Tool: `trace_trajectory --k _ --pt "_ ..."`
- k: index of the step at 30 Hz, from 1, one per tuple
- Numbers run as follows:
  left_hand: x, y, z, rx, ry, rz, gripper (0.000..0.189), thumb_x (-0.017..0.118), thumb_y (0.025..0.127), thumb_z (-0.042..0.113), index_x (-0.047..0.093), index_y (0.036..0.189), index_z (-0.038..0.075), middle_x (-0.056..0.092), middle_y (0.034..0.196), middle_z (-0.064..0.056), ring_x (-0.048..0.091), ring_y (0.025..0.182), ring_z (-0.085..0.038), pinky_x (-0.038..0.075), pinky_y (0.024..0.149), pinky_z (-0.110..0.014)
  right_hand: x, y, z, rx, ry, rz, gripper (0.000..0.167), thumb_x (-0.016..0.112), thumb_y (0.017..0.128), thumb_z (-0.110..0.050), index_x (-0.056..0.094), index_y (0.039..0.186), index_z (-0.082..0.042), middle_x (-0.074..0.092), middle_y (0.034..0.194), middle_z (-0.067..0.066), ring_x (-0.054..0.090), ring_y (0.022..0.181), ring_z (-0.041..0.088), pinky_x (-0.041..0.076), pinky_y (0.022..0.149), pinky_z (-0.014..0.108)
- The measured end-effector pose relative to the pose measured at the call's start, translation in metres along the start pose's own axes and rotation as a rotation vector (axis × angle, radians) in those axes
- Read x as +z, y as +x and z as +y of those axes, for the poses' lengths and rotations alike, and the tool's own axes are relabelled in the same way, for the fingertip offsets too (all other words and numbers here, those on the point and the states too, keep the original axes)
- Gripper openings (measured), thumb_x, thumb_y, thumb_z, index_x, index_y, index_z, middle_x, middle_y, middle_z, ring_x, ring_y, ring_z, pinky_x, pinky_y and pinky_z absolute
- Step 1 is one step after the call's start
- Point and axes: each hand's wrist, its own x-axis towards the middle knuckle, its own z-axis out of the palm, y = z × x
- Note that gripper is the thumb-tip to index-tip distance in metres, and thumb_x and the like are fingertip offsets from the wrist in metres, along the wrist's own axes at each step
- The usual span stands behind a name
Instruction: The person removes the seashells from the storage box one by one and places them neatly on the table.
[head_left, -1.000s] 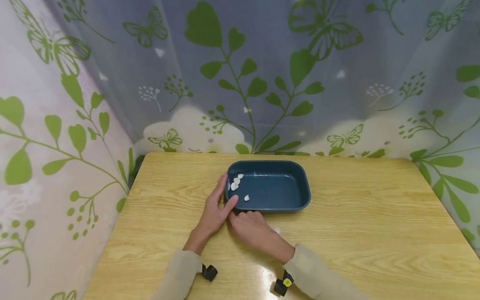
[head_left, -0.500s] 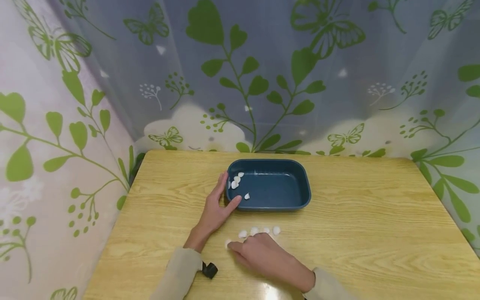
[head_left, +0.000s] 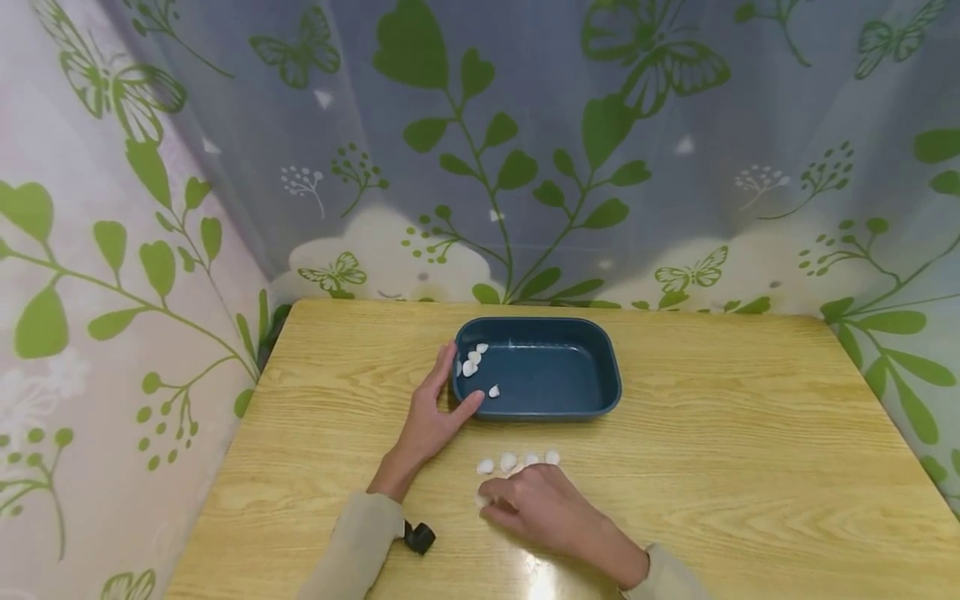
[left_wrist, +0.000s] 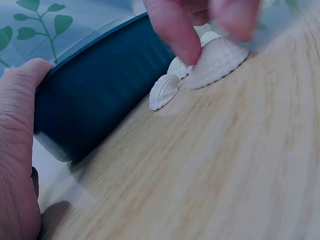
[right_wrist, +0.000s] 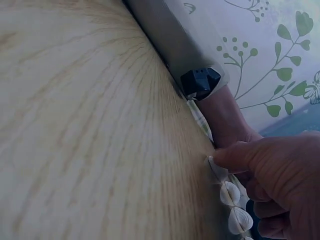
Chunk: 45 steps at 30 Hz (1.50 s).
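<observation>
Head view: likely partway; shells [head_left: 470, 367] in tray [head_left: 555, 375], shell row [head_left: 508, 461] outside.
Left hand [head_left: 426, 425] grips tray; right hand [head_left: 547, 510] pinches one shell [left_wrist: 220, 65].

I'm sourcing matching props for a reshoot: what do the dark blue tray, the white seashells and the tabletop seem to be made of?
Dark blue tray: probably plastic, satin; smoothly rounded corners, soft highlights.
White seashells: likely real shell, fairly matte; ribbed, with scalloped edges.
Tabletop: wood or wood-look laminate, somewhat glossy; pale grain and a bright reflection, which don't settle which.
</observation>
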Motion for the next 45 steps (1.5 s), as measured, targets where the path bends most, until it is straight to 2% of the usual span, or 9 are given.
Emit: trace_trajectory --k 6,9,13,18,25,30,33,39,45 --pt "-0.001 0.001 -0.002 -0.003 0.025 -0.006 0.087 0.077 0.096 0.03 0.026 0.167 0.027 0.024 0.172 -0.012 0.015 0.16 -0.017 0.019 0.128 -0.051 -0.002 0.003 0.004 0.109 0.036 -0.023 0.012 0.076 0.096 -0.028 0.077 0.105 -0.02 0.062 0.066 -0.018 0.05 0.057 -0.003 0.044 0.053 0.02" --pt "-0.001 0.001 -0.002 0.0 0.032 -0.007 0.087 0.076 0.097 0.034 0.026 0.167 0.028 0.024 0.172 -0.013 0.014 0.16 -0.018 0.019 0.128 -0.053 -0.004 0.009 0.007 0.172 -0.005 0.005 0.014 0.076 0.097 -0.03 0.076 0.102 -0.018 0.054 0.059 -0.018 0.046 0.052 -0.002 0.044 0.051 0.022" --pt "-0.002 0.001 -0.002 0.0 0.03 -0.01 0.088 0.076 0.096 0.038 0.026 0.167 0.027 0.023 0.172 -0.013 0.015 0.16 -0.019 0.019 0.127 -0.053 -0.002 0.017 0.009 0.209 -0.058 0.045 0.011 0.075 0.096 -0.026 0.077 0.095 -0.015 0.061 0.062 -0.014 0.046 0.051 -0.002 0.043 0.048 0.021" --pt "-0.001 0.0 -0.002 -0.005 0.014 -0.015 0.087 0.077 0.096 0.037 0.027 0.167 0.026 0.023 0.172 -0.013 0.014 0.16 -0.019 0.019 0.128 -0.052 0.002 0.021 0.011 0.221 -0.046 0.027 0.007 0.073 0.096 -0.021 0.078 0.098 -0.016 0.066 0.067 -0.013 0.044 0.052 -0.002 0.04 0.047 0.02" --pt "-0.001 0.0 -0.001 -0.011 0.0 -0.003 0.087 0.079 0.095 0.027 0.028 0.166 0.025 0.024 0.172 -0.012 0.015 0.16 -0.017 0.019 0.128 -0.05 -0.003 0.023 0.018 0.172 0.001 -0.007 0.006 0.075 0.095 -0.015 0.078 0.098 -0.018 0.061 0.066 -0.013 0.041 0.054 0.0 0.038 0.047 0.02" --pt "-0.001 0.0 0.001 -0.028 0.004 -0.003 0.088 0.079 0.095 0.021 0.027 0.167 0.019 0.023 0.172 -0.011 0.014 0.16 -0.02 0.018 0.128 -0.05 -0.009 0.025 0.022 0.141 0.05 -0.039 0.008 0.074 0.096 -0.011 0.076 0.095 -0.018 0.06 0.066 -0.013 0.042 0.056 -0.001 0.039 0.05 0.019" --pt "-0.002 -0.001 0.008 -0.045 0.0 -0.011 0.088 0.078 0.096 0.019 0.027 0.166 0.013 0.021 0.172 -0.01 0.013 0.161 -0.023 0.017 0.129 -0.05 -0.011 0.026 0.023 0.128 0.071 -0.047 0.009 0.073 0.096 -0.01 0.074 0.094 -0.018 0.058 0.066 -0.013 0.043 0.056 -0.001 0.04 0.051 0.019" --pt "-0.009 -0.003 0.041 -0.04 -0.017 -0.019 0.084 0.078 0.095 0.013 0.031 0.163 0.001 0.025 0.17 -0.016 0.018 0.159 -0.035 0.02 0.127 -0.055 -0.019 0.028 0.022 0.121 0.106 -0.007 0.006 0.074 0.098 -0.017 0.076 0.104 -0.016 0.061 0.07 -0.014 0.044 0.055 -0.002 0.038 0.051 0.017" --pt "-0.002 0.0 0.006 0.005 0.0 0.001 0.087 0.08 0.094 0.02 0.03 0.166 0.015 0.026 0.17 -0.017 0.017 0.16 -0.025 0.021 0.127 -0.054 -0.043 0.037 0.025 0.122 0.107 0.115 0.017 0.072 0.1 -0.017 0.075 0.114 -0.008 0.049 0.059 -0.015 0.036 0.05 -0.006 0.032 0.047 0.016"
